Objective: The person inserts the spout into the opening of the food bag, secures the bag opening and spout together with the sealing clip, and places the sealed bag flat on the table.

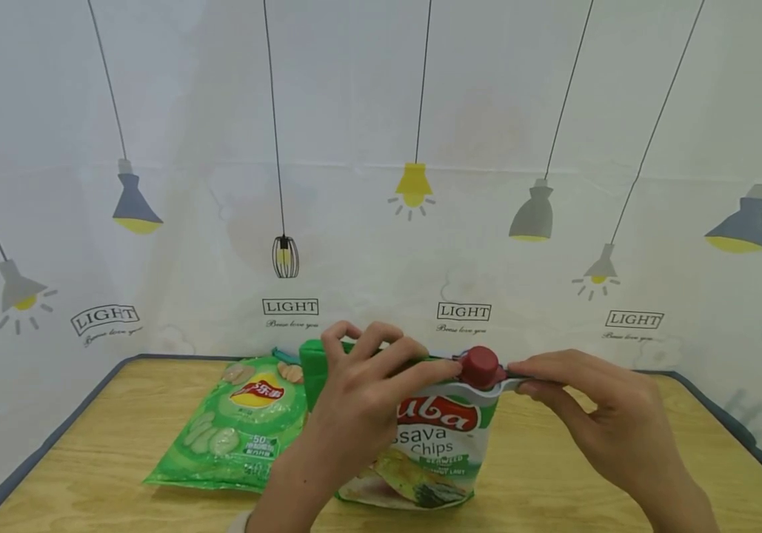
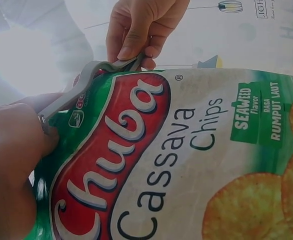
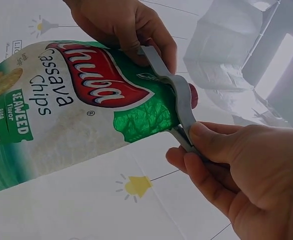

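A Chuba cassava chips bag [image 1: 447,451] stands upright on the table, white and green with a red logo. Across its top edge runs a grey bag clip [image 3: 184,102] with a red cap [image 1: 483,366]. My left hand [image 1: 363,400] bends over the bag's top and holds the clip's left end, its index finger reaching to the cap. At the other end, my right hand [image 1: 610,414] pinches the clip between thumb and fingers. In the right wrist view, the clip's two arms stand slightly apart near my right fingertips [image 3: 204,132].
Left of the chips bag lies a green potato chip bag [image 1: 234,429], with a teal strip [image 1: 285,354] at its top. Behind the wooden table [image 1: 554,481] hangs a white backdrop [image 1: 354,148] printed with lamps. A dark blue edge [image 1: 47,437] borders the table.
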Tool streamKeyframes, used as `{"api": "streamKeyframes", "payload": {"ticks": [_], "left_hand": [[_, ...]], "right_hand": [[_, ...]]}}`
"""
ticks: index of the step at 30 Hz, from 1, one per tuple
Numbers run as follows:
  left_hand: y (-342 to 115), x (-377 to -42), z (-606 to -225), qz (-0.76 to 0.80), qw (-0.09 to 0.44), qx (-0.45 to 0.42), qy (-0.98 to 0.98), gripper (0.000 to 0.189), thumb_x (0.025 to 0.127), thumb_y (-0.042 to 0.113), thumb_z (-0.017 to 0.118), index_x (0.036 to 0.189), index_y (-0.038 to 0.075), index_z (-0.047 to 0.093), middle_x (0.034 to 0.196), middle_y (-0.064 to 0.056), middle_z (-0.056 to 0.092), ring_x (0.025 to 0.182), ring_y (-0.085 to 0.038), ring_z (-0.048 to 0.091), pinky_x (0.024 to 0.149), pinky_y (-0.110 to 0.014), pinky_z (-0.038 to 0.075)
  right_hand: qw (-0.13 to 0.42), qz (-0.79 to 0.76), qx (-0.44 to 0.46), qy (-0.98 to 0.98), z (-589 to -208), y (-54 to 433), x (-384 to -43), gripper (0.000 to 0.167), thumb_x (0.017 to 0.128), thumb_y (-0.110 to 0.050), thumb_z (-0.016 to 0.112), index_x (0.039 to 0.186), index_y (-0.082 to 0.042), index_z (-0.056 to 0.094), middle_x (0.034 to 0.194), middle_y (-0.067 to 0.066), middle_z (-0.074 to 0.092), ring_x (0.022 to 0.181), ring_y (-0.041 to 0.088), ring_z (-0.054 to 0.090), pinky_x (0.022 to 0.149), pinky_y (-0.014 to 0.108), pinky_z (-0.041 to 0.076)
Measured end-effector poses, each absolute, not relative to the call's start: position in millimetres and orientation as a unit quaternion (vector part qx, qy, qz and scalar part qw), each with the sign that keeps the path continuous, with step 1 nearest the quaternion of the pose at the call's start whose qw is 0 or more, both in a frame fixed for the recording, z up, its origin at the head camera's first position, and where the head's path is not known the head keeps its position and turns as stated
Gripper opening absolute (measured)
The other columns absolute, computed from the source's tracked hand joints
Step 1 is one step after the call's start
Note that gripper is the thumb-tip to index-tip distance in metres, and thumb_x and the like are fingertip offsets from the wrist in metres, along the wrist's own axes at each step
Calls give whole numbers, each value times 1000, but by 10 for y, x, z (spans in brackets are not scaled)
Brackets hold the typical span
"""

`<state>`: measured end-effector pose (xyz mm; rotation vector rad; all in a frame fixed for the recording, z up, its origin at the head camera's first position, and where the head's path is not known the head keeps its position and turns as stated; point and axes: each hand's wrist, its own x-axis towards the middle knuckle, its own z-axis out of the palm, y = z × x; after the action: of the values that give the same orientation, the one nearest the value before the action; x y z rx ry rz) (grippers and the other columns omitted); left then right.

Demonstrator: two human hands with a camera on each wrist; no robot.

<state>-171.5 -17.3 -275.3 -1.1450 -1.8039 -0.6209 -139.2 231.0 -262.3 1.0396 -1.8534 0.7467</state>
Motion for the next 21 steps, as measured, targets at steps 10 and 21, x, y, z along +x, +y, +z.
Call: {"api": "streamKeyframes", "payload": {"ticks": [10, 21], "left_hand": [[-215, -1710, -2733, -289, 414, -484, -715, 52, 82, -15, 59, 123, 16, 62, 104, -4, 48, 92, -19, 47, 75, -36, 25], [-227, -1723, -2723, -313, 404, -491, -706, 55, 79, -20, 54, 125, 10, 59, 106, -7, 47, 94, -21, 46, 79, -33, 35]], "right_hand": [[383, 377, 445, -716, -2699, 2301, -1439, 19, 88, -10, 68, 101, 4, 71, 88, 9, 71, 78, 10, 67, 71, 17, 50], [329, 492, 458, -663, -2767, 2241, -1430, 18, 86, 5, 65, 102, 13, 66, 95, 16, 69, 83, 14, 67, 74, 21, 52]]}}
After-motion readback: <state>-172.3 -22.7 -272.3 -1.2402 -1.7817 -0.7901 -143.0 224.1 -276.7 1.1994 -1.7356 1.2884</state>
